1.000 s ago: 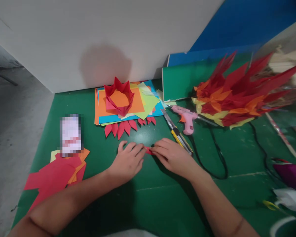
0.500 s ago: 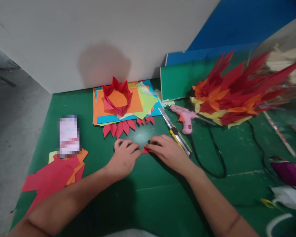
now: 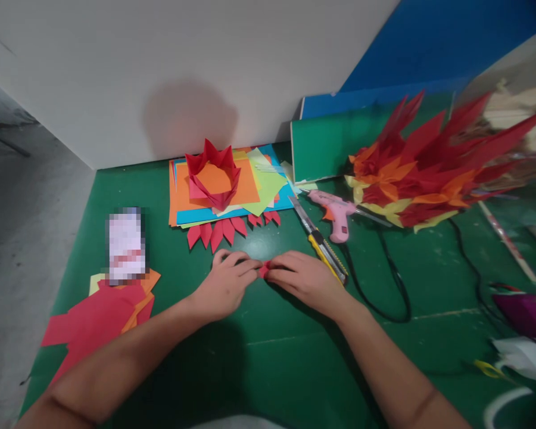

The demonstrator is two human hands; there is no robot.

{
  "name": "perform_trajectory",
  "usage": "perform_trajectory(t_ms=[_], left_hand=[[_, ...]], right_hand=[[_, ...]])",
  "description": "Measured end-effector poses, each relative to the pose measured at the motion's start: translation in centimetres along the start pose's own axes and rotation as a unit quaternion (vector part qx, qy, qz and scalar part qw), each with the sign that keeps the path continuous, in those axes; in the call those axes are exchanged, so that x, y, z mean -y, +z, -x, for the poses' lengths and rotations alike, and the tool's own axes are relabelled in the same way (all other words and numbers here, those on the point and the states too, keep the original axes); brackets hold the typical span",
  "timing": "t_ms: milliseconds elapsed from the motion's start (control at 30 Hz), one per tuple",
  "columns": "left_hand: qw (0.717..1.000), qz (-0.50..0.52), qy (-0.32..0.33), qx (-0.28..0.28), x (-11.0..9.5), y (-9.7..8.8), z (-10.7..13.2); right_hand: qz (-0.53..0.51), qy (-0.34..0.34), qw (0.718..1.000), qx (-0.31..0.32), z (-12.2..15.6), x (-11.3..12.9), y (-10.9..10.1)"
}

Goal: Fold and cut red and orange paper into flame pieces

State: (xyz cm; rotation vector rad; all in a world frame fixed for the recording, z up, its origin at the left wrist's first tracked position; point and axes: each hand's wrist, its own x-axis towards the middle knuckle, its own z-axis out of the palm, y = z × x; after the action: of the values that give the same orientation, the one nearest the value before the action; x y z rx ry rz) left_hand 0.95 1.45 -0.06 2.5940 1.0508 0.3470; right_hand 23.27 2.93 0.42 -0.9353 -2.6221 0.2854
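Note:
Between my fingertips, just above the green table (image 3: 290, 369), is a small piece of red paper (image 3: 264, 271). My left hand (image 3: 227, 283) pinches its left side, and my right hand (image 3: 306, 280) grips its right side; the fingers cover much of it. Beyond my hands, several red paper petals (image 3: 217, 233) lie in a row at the front of a stack of coloured paper (image 3: 250, 182). On that stack stands a pointed red paper ring (image 3: 214, 190). A yellow utility knife (image 3: 324, 247) with its blade out lies right beside my right hand.
A pink glue gun (image 3: 337, 211) with a black cord lies behind the knife. Large red and orange paper flames (image 3: 433, 167) stand at the right. Red paper sheets (image 3: 100, 313) and a blurred-out rectangular object (image 3: 125, 245) are at the left. A white wall panel (image 3: 93, 77) closes the back.
My right fingers have shifted slightly on the small red paper, and more of it shows between my hands. The left hand stays nearly in place.

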Motion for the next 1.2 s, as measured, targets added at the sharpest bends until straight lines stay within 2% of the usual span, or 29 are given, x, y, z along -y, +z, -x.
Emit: perform_trajectory(t_ms=[167,333,733,1200], left_hand=[[0.999,0.017,-0.021,-0.041,-0.6,0.3,-0.3],[0.992,0.018,-0.070,-0.098,-1.1,0.9,-1.1],[0.983,0.070,-0.137,-0.104,-1.4,0.9,-1.4],[0.974,-0.040,-0.187,-0.125,-2.4,1.2,-1.8]], right_hand=[[-0.022,0.000,1.000,-0.015,-0.3,0.1,0.5],[-0.085,0.068,0.994,-0.021,-0.6,0.4,1.0],[-0.149,0.165,0.975,-0.010,-1.4,0.8,0.9],[-0.116,0.174,0.978,-0.012,-1.5,0.9,1.7]])
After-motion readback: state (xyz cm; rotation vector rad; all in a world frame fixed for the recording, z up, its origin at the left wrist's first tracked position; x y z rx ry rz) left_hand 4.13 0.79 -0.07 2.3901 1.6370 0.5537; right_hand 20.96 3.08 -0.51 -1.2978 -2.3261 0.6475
